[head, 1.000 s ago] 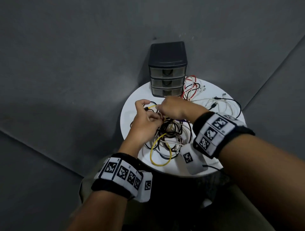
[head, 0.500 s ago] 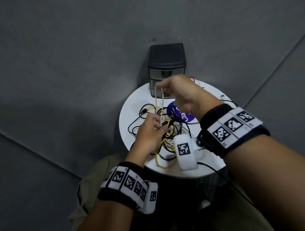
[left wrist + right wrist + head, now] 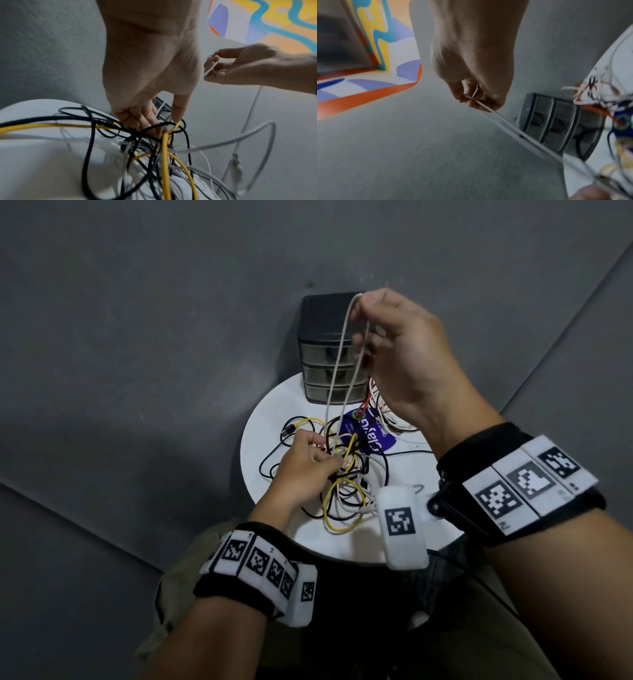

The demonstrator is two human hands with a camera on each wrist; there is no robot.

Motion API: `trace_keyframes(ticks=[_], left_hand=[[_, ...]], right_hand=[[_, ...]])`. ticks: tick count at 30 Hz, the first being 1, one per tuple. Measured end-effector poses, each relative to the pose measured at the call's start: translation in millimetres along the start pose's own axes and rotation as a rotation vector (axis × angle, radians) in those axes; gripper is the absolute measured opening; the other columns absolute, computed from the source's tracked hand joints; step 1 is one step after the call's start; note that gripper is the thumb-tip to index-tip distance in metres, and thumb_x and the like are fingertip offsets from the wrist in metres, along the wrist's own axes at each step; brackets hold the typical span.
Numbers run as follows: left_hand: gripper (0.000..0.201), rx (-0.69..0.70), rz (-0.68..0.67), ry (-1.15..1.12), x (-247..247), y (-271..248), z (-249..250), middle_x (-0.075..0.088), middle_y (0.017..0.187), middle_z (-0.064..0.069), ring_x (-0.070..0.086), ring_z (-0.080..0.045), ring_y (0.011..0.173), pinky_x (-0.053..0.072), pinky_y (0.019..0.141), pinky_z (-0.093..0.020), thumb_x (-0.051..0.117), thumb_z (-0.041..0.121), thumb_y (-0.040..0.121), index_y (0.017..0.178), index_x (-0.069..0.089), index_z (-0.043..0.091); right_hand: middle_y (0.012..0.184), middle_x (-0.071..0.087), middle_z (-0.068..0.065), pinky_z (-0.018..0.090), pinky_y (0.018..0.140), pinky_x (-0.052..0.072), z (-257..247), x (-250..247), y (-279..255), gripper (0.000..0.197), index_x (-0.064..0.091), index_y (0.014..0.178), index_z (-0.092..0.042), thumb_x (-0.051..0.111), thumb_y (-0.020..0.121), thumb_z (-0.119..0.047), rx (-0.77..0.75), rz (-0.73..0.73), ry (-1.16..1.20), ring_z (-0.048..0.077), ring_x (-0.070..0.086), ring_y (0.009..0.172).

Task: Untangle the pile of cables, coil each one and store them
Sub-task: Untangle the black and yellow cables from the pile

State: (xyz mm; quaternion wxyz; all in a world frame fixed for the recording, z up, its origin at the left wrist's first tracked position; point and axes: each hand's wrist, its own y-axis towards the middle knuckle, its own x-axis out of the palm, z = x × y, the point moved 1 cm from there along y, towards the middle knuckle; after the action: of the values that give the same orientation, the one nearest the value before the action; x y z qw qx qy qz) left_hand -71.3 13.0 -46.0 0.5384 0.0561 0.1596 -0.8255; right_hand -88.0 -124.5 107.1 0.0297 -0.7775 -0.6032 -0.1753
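Observation:
A tangle of black, yellow and white cables (image 3: 346, 484) lies on the small round white table (image 3: 274, 412). My right hand (image 3: 394, 344) is raised high above it and pinches a loop of thin white cable (image 3: 337, 371), whose two strands run taut down into the pile. The same loop shows in the right wrist view, white cable (image 3: 496, 117), pinched at the fingertips (image 3: 471, 98). My left hand (image 3: 308, 460) holds the knot of the cable pile (image 3: 154, 135) down, its fingers curled among the black and yellow strands.
A dark three-drawer mini cabinet (image 3: 329, 347) stands at the table's far edge, drawers closed. A bundle of red and white cables (image 3: 383, 409) and a purple sticker (image 3: 370, 433) lie to its right. Grey floor surrounds the table.
My right hand has risen from the pile to well above the cabinet, drawing the white cable loop up and taut. My left hand has stayed on the tangle.

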Motion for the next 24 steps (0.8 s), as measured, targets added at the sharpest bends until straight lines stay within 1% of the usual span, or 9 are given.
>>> trace_keyframes(ticks=[3,7,10,13,16,18,20,22,24], left_hand=[[0.042,-0.043,-0.063,0.003,-7.1,1.1,8.5,0.065,0.09,-0.002,0.059,-0.015,0.079,0.043,0.078,-0.034,0.065,0.025,0.095,0.127,0.04,0.032],[0.036,-0.065,-0.122,-0.003,-13.2,4.9,12.7,0.061,0.065,0.01,0.053,-0.013,0.067,0.044,0.079,-0.034,0.061,0.014,0.092,0.122,0.055,0.032],[0.035,-0.084,-0.126,-0.046,-16.1,9.2,14.6,0.071,0.078,0.004,0.056,-0.015,0.07,0.046,0.079,-0.032,0.053,0.012,0.094,0.124,0.059,0.029],[0.03,-0.024,-0.094,-0.017,-18.8,9.1,13.7,0.07,0.089,-0.01,0.061,-0.012,0.065,0.05,0.067,-0.02,0.041,0.02,0.109,0.133,0.058,0.019],[0.034,0.042,-0.028,0.04,-20.2,10.8,13.0,0.073,0.086,-0.017,0.068,-0.017,0.064,0.059,0.072,-0.028,0.039,0.026,0.11,0.136,0.06,0.018],[0.031,0.091,0.01,0.119,-19.0,13.4,12.5,0.076,0.08,-0.008,0.072,-0.022,0.069,0.061,0.084,-0.044,0.04,0.033,0.108,0.126,0.065,0.026],[0.032,0.138,0.026,0.207,-17.1,13.1,15.1,0.075,0.073,0.002,0.073,-0.026,0.073,0.059,0.086,-0.05,0.038,0.044,0.101,0.111,0.066,0.035],[0.032,0.175,0.036,0.308,-14.2,11.3,19.1,0.073,0.07,0.006,0.071,-0.023,0.07,0.058,0.082,-0.048,0.035,0.047,0.099,0.104,0.064,0.036],[0.029,0.225,0.06,0.431,-12.2,9.7,23.5,0.072,0.07,0.006,0.069,-0.017,0.07,0.056,0.078,-0.042,0.035,0.043,0.105,0.104,0.062,0.036]], right_hand=[[0.059,0.045,-0.003,0.024,0.05,0.023,4.4,-7.8,-6.0,0.018,0.059,0.084,-0.011,0.05,0.1,-0.007,0.047,-0.076,-0.121,0.009,0.031,0.048],[0.051,0.034,-0.007,0.028,0.05,0.015,11.2,-18.2,-10.3,0.018,0.065,0.088,-0.009,0.05,0.099,-0.01,0.079,-0.093,-0.178,0.007,0.025,0.043],[0.049,0.027,-0.006,0.034,0.055,0.008,15.6,-28.7,-7.6,0.04,0.066,0.086,-0.006,0.042,0.104,-0.033,0.194,-0.084,-0.14,0.011,0.017,0.042],[0.046,0.028,-0.005,0.022,0.044,0.015,18.0,-40.3,-4.7,0.071,0.069,0.084,0.0,0.032,0.104,-0.056,0.352,-0.025,-0.293,0.011,0.018,0.038],[0.051,0.04,-0.001,0.024,0.044,0.028,22.4,-46.7,-4.7,0.046,0.07,0.086,-0.004,0.048,0.103,-0.041,0.344,-0.042,-0.682,0.016,0.032,0.039],[0.071,0.057,0.004,0.032,0.055,0.046,24.6,-46.2,-3.5,0.017,0.07,0.104,-0.016,0.055,0.096,-0.014,0.231,-0.057,-1.056,0.024,0.054,0.056],[0.103,0.063,0.006,0.037,0.078,0.051,29.5,-40.2,-5.1,0.044,0.061,0.128,-0.026,0.052,0.091,-0.004,0.13,-0.123,-1.373,0.03,0.061,0.092],[0.126,0.058,0.009,0.045,0.096,0.046,34.0,-29.9,-9.2,0.046,0.057,0.132,-0.028,0.056,0.089,-0.011,0.014,-0.2,-1.744,0.035,0.052,0.119],[0.132,0.052,0.008,0.054,0.104,0.035,38.8,-18.2,-15.5,0.038,0.059,0.128,-0.027,0.057,0.09,-0.024,-0.038,-0.283,-2.024,0.036,0.042,0.13]])
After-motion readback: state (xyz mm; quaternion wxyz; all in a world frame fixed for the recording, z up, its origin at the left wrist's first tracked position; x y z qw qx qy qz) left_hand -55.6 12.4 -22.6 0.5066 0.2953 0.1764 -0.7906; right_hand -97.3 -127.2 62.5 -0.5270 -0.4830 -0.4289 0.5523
